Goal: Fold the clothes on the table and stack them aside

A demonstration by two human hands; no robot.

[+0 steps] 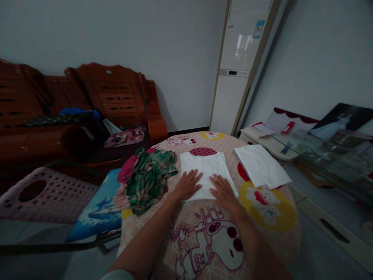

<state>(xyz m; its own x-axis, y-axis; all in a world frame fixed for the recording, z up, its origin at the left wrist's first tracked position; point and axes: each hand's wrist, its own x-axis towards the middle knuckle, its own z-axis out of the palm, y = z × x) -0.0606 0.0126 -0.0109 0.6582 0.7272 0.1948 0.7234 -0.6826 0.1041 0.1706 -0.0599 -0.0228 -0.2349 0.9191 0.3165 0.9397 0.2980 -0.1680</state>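
Observation:
A white garment (205, 167), folded into a flat, nearly square shape, lies on the round table in front of me. My left hand (189, 184) rests palm down on its left part, fingers spread. On the right part my right hand (222, 189) lies flat too, with its fingers apart. Neither hand grips anything. To the left is a loose heap with a green plaid garment (151, 177) on top of pink cloth (126, 171). Over on the right side lies another folded white cloth (262, 165).
A patterned cloth (163, 241) covers the round table. Left of it stand a woven chair (58, 194) with a blue cushion (99, 210) beside it, and a wooden bench (116, 93) behind. A cabinet with a glass shelf (326, 155) is at the right; a tall air conditioner (233, 93) stands behind.

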